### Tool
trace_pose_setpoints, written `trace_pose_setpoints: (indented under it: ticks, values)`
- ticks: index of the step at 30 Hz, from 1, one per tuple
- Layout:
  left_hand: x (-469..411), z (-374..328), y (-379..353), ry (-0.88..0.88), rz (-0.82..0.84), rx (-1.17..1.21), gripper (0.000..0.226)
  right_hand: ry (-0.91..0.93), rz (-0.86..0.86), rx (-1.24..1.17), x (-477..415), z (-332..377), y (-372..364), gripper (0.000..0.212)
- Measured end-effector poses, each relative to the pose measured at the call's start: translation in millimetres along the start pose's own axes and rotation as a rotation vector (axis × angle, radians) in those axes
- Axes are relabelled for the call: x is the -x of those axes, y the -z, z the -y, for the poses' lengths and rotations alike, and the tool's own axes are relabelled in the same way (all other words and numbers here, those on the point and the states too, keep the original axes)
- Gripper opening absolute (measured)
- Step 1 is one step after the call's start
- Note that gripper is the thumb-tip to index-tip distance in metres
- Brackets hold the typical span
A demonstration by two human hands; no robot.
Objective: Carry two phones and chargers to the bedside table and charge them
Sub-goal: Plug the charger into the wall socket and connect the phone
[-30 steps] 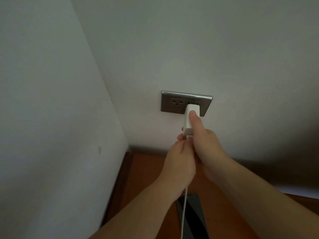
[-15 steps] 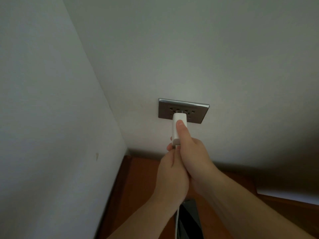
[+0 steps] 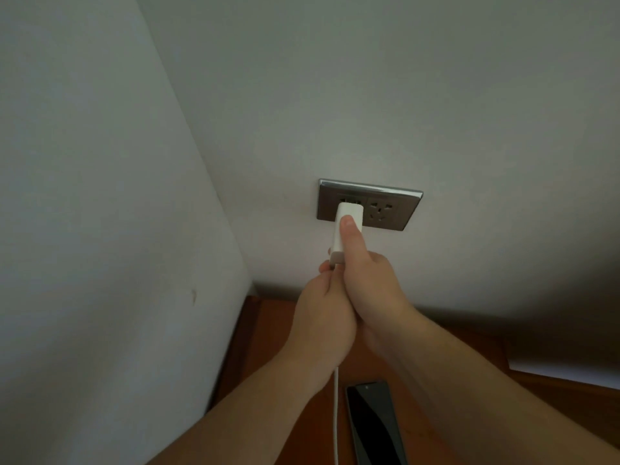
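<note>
Charger [image 3: 338, 239] now at outlet [image 3: 385, 213] left half, was right; right fingers [image 3: 352, 236] grip it, left fingers [image 3: 327, 268] pinch cable [image 3: 336, 414].

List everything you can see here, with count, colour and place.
orange-brown wooden bedside table: one, orange-brown, wall corner
grey metal wall socket plate: one, grey, far wall
white charger block: one, white, at plate's left socket
white charging cable: one, white, over the table
black flat phone: one, black, on the table
white flat sheet: one, white, far right
left hand: one, grips the cable
right hand: one, holds the charger
</note>
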State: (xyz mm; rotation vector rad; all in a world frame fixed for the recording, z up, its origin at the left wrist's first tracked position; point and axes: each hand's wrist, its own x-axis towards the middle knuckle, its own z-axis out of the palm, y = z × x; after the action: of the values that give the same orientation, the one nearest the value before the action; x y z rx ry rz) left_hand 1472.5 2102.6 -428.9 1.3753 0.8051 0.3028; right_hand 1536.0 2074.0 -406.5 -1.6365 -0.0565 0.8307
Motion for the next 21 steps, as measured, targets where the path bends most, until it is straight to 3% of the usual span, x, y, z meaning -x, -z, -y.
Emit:
trace_pose_setpoints:
  ticks: [3,7,11,16,21]
  values:
    - [1.9,-3.4,1.4,0.036,-0.001,-0.024,0.022,0.011,-0.007,0.033,2.9,2.3,-1.9,0.060]
    - [2.9,-11.7,5.0,0.008,-0.065,0.039,0.031,-0.152,0.006,-0.061,1.3,16.5,-2.1,0.063]
    - [7.9,-15.9,3.0,0.072,0.031,-0.024,0.024,-0.078,0.006,0.073,7.9,12.2,-0.7,0.056]
    - [3.6,-16.5,5.9,0.106,0.037,-0.027,0.030,-0.154,-0.019,0.001,1.6,14.8,-2.5,0.069]
    - [3.0,-32.4,8.2,0.066,0.005,-0.026,0.034,-0.200,0.016,-0.122,-1.2,27.6,-6.2,0.057]
